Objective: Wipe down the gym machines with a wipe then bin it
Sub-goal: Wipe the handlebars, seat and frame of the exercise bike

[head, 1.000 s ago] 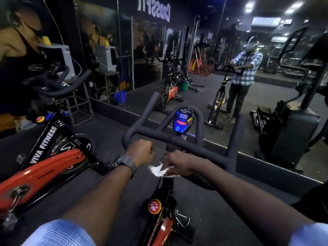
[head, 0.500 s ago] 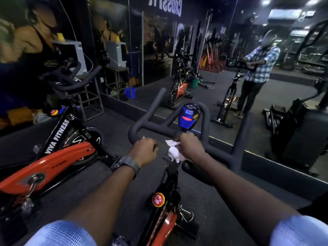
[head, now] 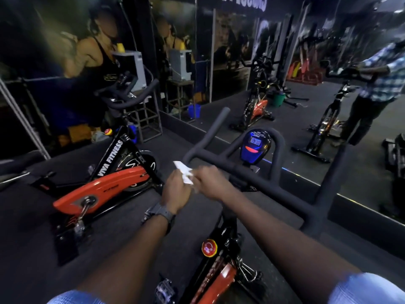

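A wall mirror [head: 328, 132] runs along the dark gym floor [head: 32, 227], with a second orange spin bike [head: 98, 189] standing to the left. Directly ahead is the spin bike's black handlebar [head: 258, 176] with its blue console [head: 255, 145]. Both forearms reach forward. The left hand [head: 176, 190] and right hand [head: 209, 183] meet just left of the bar, both pinching the white wipe [head: 185, 174] between them.

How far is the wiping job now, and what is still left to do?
Done: I cannot tell which surfaces are clean. In hand: both the left hand and right hand hold the white wipe just off the handlebar. Left: the neighbouring orange bike and binning the wipe.
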`<control>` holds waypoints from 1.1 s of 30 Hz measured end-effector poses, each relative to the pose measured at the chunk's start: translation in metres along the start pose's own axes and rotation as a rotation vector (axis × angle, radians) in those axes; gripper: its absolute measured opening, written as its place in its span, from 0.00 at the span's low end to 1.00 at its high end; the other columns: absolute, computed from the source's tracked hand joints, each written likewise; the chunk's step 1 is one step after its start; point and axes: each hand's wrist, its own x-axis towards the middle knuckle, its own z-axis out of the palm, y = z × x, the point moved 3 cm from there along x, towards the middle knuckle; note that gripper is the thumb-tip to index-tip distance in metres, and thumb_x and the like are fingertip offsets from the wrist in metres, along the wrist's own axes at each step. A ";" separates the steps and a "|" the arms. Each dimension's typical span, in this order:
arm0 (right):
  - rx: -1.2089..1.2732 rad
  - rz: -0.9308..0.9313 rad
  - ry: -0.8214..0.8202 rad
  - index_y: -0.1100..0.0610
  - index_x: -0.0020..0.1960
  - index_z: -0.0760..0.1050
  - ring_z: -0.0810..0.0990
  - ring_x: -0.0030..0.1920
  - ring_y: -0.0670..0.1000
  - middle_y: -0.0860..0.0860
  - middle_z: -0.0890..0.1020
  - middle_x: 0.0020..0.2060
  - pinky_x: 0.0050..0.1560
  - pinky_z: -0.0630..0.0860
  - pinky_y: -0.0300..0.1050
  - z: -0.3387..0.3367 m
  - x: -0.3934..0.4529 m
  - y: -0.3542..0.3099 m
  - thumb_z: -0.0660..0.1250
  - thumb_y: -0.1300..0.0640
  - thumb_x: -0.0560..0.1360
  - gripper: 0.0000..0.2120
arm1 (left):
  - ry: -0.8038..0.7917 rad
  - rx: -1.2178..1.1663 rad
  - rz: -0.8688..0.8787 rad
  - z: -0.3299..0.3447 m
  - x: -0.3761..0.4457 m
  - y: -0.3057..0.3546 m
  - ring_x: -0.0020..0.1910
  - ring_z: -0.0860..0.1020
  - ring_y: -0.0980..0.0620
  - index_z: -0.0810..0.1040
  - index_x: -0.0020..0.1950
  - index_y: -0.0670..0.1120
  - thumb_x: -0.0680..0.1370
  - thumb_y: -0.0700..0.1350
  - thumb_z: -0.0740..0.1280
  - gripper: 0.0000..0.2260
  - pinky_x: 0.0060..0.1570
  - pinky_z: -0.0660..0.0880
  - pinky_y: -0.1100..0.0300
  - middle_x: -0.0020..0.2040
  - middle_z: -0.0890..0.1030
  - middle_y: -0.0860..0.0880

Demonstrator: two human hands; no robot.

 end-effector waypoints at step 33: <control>-0.485 0.143 -0.200 0.64 0.67 0.68 0.79 0.57 0.63 0.62 0.78 0.59 0.52 0.76 0.53 0.023 0.040 -0.029 0.55 0.63 0.80 0.16 | -0.259 0.217 0.275 -0.005 0.032 -0.043 0.69 0.71 0.44 0.64 0.74 0.47 0.78 0.42 0.55 0.23 0.66 0.70 0.50 0.73 0.69 0.47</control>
